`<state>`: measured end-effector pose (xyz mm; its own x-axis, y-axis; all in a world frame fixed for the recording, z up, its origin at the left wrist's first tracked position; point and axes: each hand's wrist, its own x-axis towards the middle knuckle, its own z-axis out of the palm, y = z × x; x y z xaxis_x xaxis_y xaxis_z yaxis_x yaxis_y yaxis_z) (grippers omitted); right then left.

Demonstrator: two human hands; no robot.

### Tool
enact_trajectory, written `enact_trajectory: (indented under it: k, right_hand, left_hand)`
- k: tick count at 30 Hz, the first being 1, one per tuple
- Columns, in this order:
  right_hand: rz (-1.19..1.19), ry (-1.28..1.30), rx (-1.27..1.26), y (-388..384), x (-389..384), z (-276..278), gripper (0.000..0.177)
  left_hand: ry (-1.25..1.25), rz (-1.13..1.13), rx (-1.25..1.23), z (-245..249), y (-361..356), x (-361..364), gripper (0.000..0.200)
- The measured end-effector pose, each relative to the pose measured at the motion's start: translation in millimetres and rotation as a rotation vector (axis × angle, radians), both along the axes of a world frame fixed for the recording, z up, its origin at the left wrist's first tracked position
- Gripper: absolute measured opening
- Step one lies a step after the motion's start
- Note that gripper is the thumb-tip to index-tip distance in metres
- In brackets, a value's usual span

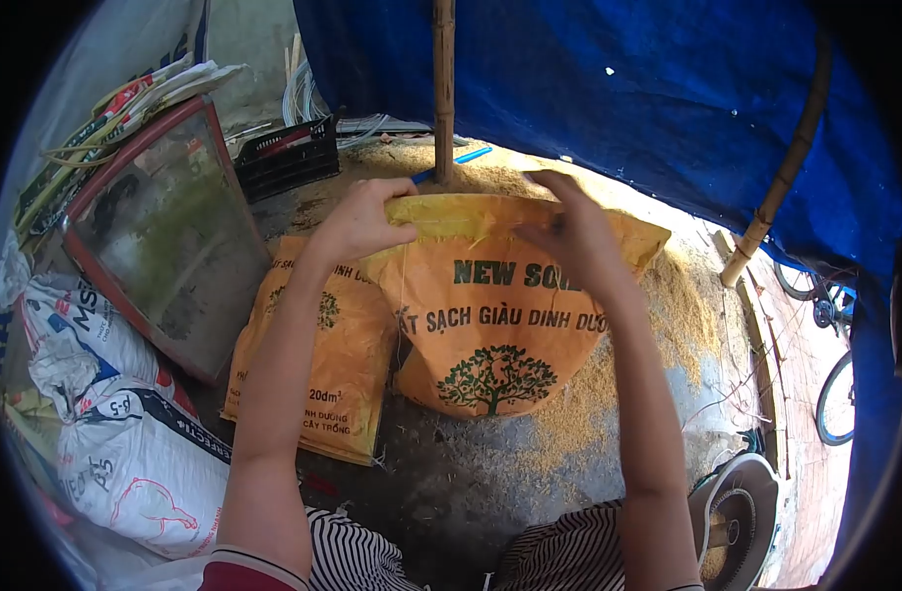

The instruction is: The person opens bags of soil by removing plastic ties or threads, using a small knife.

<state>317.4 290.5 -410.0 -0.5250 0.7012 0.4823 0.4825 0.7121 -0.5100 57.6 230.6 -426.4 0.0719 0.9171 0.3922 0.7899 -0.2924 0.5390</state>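
Note:
An orange sack point(490, 315) with a yellow top band, the words "NEW SOIL" partly covered, and a printed green tree stands bulging on the floor in front of me. My left hand point(367, 222) grips the left end of its top edge, thumb on the front and fingers behind. At the right part of the same edge is my right hand point(569, 227), its thumb against the front and a finger raised above the rim. A second, flatter orange sack point(348, 394) lies left of the first, partly behind my left forearm. The inside of the standing sack is hidden.
Loose yellowish husks point(569, 424) cover the floor around the sack. White printed sacks point(146, 463) and a red-framed panel point(156, 227) stand at left, a black crate point(289, 158) behind. A bamboo pole point(444, 89) rises beyond; a bucket point(741, 512) sits lower right.

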Motion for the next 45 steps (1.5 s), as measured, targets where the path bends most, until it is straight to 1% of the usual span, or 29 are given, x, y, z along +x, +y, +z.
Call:
enact_trajectory:
  k: [1, 2, 4, 5, 7, 11, 13, 17, 19, 22, 23, 24, 26, 27, 28, 29, 30, 31, 32, 34, 36, 37, 38, 39, 40, 42, 43, 44, 45]
  right_hand:
    - [0.101, 0.055, 0.011, -4.0, -14.5, -8.3, 0.050]
    - [0.171, 0.106, 0.126, -5.4, -28.6, -18.8, 0.045]
    - [0.111, 0.120, 0.109, -3.2, -45.9, -28.2, 0.040]
    - [0.111, 0.125, 0.108, -1.3, -47.9, -28.5, 0.040]
    - [0.056, 0.110, 0.120, 1.4, -51.1, -29.0, 0.036]
    - [0.044, 0.097, 0.119, 6.6, -54.1, -31.7, 0.035]
    - [0.044, 0.123, 0.106, 8.4, -52.6, -29.8, 0.032]
    - [0.021, 0.069, 0.078, 9.7, -47.8, -30.8, 0.035]
    - [-0.106, 0.174, 0.185, -8.4, -49.2, -24.3, 0.039]
    - [-0.130, 0.181, 0.142, -37.0, -58.5, -7.3, 0.044]
    - [-0.065, 0.211, 0.247, -40.9, -61.0, -9.4, 0.044]
    - [-0.060, 0.210, 0.249, -44.0, -63.2, -10.7, 0.044]
    - [0.049, 0.108, 0.038, -47.8, -65.6, -12.2, 0.047]
    - [0.083, 0.114, -0.047, -45.1, -65.3, -15.1, 0.048]
    - [0.082, 0.113, -0.046, -39.5, -64.0, -19.6, 0.048]
    - [0.055, 0.085, -0.004, -31.5, -61.9, -25.0, 0.047]
    - [0.028, 0.057, 0.035, -23.8, -60.1, -30.1, 0.045]
    - [0.027, 0.057, 0.035, -14.6, -58.4, -34.1, 0.045]
    - [0.019, 0.065, 0.049, -4.8, -56.8, -37.0, 0.044]
    - [0.008, 0.075, 0.064, -6.3, -55.4, -31.1, 0.042]
    - [0.017, 0.090, 0.003, -18.9, -54.7, -22.4, 0.035]
    - [0.014, 0.092, 0.002, -28.1, -56.4, -16.9, 0.035]
    - [0.018, 0.061, -0.068, -37.6, -58.8, -11.5, 0.032]
    - [0.023, 0.029, -0.138, -43.4, -59.3, -10.7, 0.030]
    - [0.022, 0.028, -0.141, -46.4, -58.1, -13.8, 0.030]
    - [0.242, 0.006, -0.268, -50.9, -57.1, -18.7, 0.028]
    - [0.266, -0.059, -0.375, -54.2, -56.7, -14.2, 0.027]
    - [0.265, -0.062, -0.374, -50.4, -57.0, -21.5, 0.027]
    - [0.311, -0.034, -0.274, -46.2, -58.6, -30.0, 0.025]
  left_hand:
    - [0.064, 0.005, 0.065, -0.1, -1.4, 2.0, 0.032]
    - [0.066, 0.006, 0.059, -1.1, -3.0, 2.9, 0.032]
    - [0.086, 0.014, 0.079, 1.3, -3.9, 3.2, 0.032]
    - [0.091, 0.014, 0.078, 3.5, -6.7, 2.1, 0.032]
    - [-0.032, -0.014, -0.020, 6.3, -14.1, 0.3, 0.031]
    - [-0.060, -0.037, -0.033, 3.8, -14.2, -5.8, 0.031]
    - [0.002, -0.022, 0.047, 2.0, -12.2, -6.8, 0.032]
    - [-0.088, -0.053, -0.034, 3.9, -17.9, -18.9, 0.033]
    - [-0.174, -0.068, -0.116, -1.8, -15.7, -31.5, 0.033]
    - [-0.223, -0.085, -0.113, -4.0, -16.6, -34.1, 0.032]
    - [-0.226, -0.079, -0.110, -4.4, -16.7, -35.5, 0.032]
    - [-0.242, -0.072, -0.138, -4.7, -16.0, -37.1, 0.032]
    - [-0.257, -0.067, -0.163, -6.6, -16.1, -40.3, 0.033]
    - [-0.167, -0.053, -0.163, -8.0, -17.2, -42.7, 0.033]
    - [-0.078, -0.040, -0.164, -9.1, -18.1, -44.7, 0.034]
    - [-0.079, -0.039, -0.162, -10.4, -18.3, -46.3, 0.034]
    - [-0.105, -0.030, -0.157, -11.0, -19.1, -47.2, 0.038]
    - [-0.129, -0.022, -0.152, -10.5, -19.8, -47.3, 0.043]
    - [-0.128, -0.023, -0.152, -8.4, -21.0, -47.5, 0.043]
    - [-0.054, -0.030, -0.108, -1.3, -24.5, -45.9, 0.041]
    - [-0.077, -0.057, -0.113, -1.8, -24.6, -50.3, 0.038]
    - [-0.103, -0.079, -0.119, -1.4, -25.6, -50.5, 0.035]
    - [-0.102, -0.081, -0.120, -2.0, -25.8, -48.3, 0.035]
    - [-0.171, -0.078, -0.067, 0.1, -28.0, -40.8, 0.031]
    - [-0.241, -0.075, -0.015, 3.6, -29.2, -33.6, 0.027]
    - [-0.252, -0.041, -0.039, 17.1, -28.1, -17.8, 0.026]
    - [-0.263, -0.008, -0.060, 20.5, -27.1, -14.1, 0.025]
    - [-0.266, -0.009, -0.059, 14.8, -22.4, -16.2, 0.025]
    - [-0.230, -0.013, -0.005, 8.5, -17.0, -16.1, 0.024]
